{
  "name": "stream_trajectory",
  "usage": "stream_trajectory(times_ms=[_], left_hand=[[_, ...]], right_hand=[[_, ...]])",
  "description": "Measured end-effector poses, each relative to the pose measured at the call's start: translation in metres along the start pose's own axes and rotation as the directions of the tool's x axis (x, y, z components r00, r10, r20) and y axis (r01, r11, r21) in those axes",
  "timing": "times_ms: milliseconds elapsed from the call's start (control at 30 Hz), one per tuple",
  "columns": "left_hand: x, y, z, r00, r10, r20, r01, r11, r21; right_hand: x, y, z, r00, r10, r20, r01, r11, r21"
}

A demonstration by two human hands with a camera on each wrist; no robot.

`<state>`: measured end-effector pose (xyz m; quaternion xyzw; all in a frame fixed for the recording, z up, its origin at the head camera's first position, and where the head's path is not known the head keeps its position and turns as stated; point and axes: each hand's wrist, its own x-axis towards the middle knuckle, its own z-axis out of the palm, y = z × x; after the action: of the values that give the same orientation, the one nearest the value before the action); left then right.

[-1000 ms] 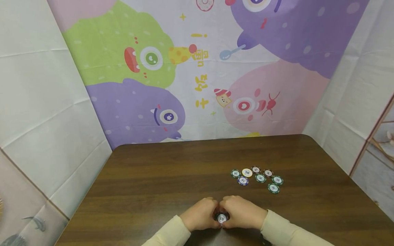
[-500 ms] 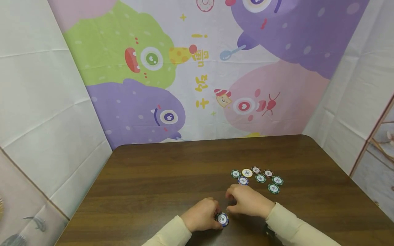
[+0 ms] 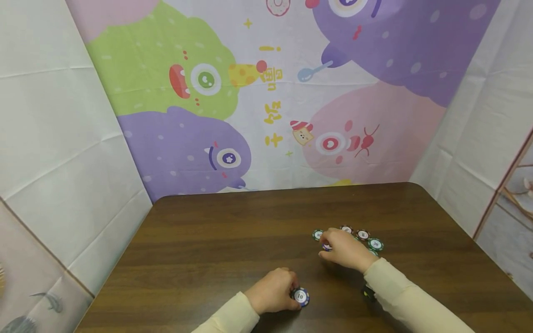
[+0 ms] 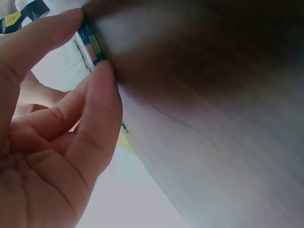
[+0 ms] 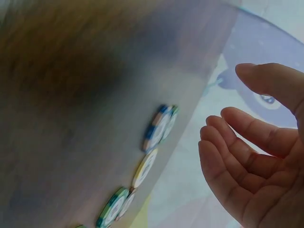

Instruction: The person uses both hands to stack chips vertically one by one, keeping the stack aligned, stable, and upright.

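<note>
Near the front of the table, my left hand (image 3: pixel 272 291) pinches a small stack of poker chips (image 3: pixel 301 297) by the rim. A blue chip marked 10 lies on top. In the left wrist view, the thumb and fingertips press the banded edge of the poker chips (image 4: pixel 93 46). Farther forward, my right hand (image 3: pixel 343 249) reaches over a loose blue poker chip (image 3: pixel 327 247), fingers loosely bent and thumb apart. The right wrist view has that blue chip (image 5: pixel 156 130) flat on the table, with space between it and the fingertips.
Around the right hand lie more loose chips: a green one (image 3: pixel 318 235) at left, brown ones (image 3: pixel 363 234) behind and a green 20 (image 3: pixel 376 244) at right. A yellow chip (image 5: pixel 145 169) shows beside the blue one. A printed cloth (image 3: pixel 275 166) hangs behind the wooden table (image 3: pixel 200 245).
My right hand has left the stack and moved forward and right to the loose chips, now covering some. The left hand stays at the stack, whose blue top chip has come into fuller view.
</note>
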<state>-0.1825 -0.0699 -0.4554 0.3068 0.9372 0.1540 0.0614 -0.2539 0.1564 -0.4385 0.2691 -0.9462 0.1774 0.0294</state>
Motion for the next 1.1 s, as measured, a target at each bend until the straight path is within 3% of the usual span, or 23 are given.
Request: stream_trajectory(times_ms=[233,400,833,1100], left_hand=[[0.001,0.001,0.000,1.000,-0.012,-0.003,0.012,1.000,0.011],[0.000,0.002,-0.001,1.000,-0.014,-0.004,0.014,1.000,0.011],[0.000,0.001,0.000,1.000,-0.016,0.005,0.016,1.000,0.001],[0.000,0.001,0.000,1.000,-0.016,0.010,0.016,1.000,-0.002]], right_hand=[[0.008,0.009,0.000,0.994,0.097,0.051,-0.096,0.995,-0.015],[0.011,0.012,0.003,0.988,0.125,0.091,-0.121,0.991,-0.051],[0.017,0.013,0.008,0.986,0.121,0.112,-0.105,0.984,-0.141],[0.019,0.015,0.011,0.985,0.138,0.107,-0.123,0.983,-0.135]])
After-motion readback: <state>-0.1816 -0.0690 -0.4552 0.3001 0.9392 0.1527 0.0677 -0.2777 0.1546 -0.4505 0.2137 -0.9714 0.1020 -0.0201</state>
